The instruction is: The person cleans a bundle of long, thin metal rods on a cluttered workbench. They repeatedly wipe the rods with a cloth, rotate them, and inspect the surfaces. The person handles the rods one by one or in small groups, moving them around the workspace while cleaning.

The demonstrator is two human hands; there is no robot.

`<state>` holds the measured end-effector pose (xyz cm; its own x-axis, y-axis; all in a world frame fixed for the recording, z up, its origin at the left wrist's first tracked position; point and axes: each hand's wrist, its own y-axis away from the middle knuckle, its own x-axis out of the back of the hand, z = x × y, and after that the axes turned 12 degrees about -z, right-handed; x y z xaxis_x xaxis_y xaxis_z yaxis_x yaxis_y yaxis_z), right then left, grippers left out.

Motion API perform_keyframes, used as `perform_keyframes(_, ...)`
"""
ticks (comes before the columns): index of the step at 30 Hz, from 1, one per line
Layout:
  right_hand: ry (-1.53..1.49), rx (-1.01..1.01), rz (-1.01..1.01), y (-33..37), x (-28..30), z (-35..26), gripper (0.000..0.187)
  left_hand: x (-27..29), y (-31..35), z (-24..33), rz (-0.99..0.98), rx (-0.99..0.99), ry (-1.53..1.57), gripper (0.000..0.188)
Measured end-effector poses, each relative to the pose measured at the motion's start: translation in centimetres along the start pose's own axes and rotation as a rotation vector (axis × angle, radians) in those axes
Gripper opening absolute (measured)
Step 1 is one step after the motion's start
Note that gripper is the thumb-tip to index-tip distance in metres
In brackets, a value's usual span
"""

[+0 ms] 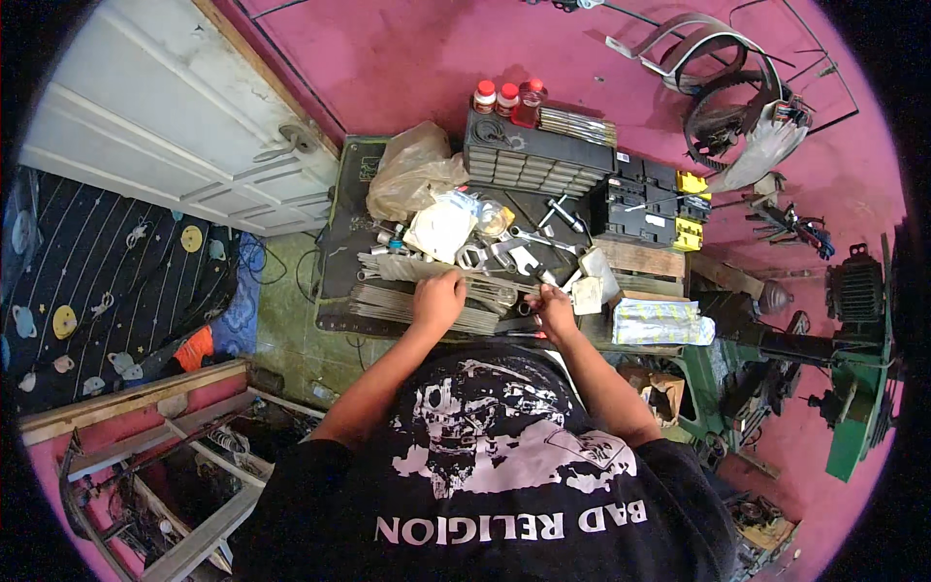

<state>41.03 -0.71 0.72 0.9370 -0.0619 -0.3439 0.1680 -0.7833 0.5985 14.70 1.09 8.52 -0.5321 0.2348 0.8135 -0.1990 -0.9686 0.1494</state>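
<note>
My left hand (439,299) is closed around thin grey welding rods (495,282) above the near part of the workbench. From it the rods stretch right, toward my right hand (553,310). The fingers of that hand are pinched together at the rods' right end; what exactly lies between them is too small to tell. A short silver metal cylinder (546,278) shows just past its fingertips. Beneath and left of my left hand, more welding rods (383,304) lie in a flat bundle. Several wrenches (524,258) are scattered beyond my hands.
A whitish round item (440,230) and a crumpled plastic bag (412,170) lie at the back left. Behind stands a grey drawer cabinet (533,160) with red-capped bottles (508,95) on top. Black-and-yellow cases (645,209) and a patterned cloth bundle (661,322) are at right.
</note>
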Motion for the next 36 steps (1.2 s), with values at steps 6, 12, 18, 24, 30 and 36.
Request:
perform_keyframes(6,0.162,0.112,-0.119,0.0,-0.8,3.1,0.026,-0.5,0.0,-0.3,-0.016,-0.03,0.05,0.019)
perform_keyframes(12,0.929,0.197,0.038,-1.0,-5.6,0.3,0.033,0.3,-0.1,-0.6,-0.072,-0.069,0.101,0.019)
perform_keyframes(18,1.495,0.317,0.26,2.5,-6.8,-3.0,0.048,2.2,1.3,-6.1,-0.063,0.025,-0.17,0.047)
perform_keyframes(24,1.895,0.45,0.062,2.9,-10.0,-3.8,0.09,5.5,1.0,-6.8,-0.241,-0.2,-0.424,0.085)
perform_keyframes(30,2.192,0.411,-0.017,-1.1,-10.1,-1.0,0.083,3.3,-1.3,-7.5,-0.297,-0.435,-0.652,0.078)
perform_keyframes(36,2.223,0.52,0.021,-0.8,-10.8,0.0,0.057,1.1,-2.0,-8.6,-0.259,-0.507,-0.787,0.07)
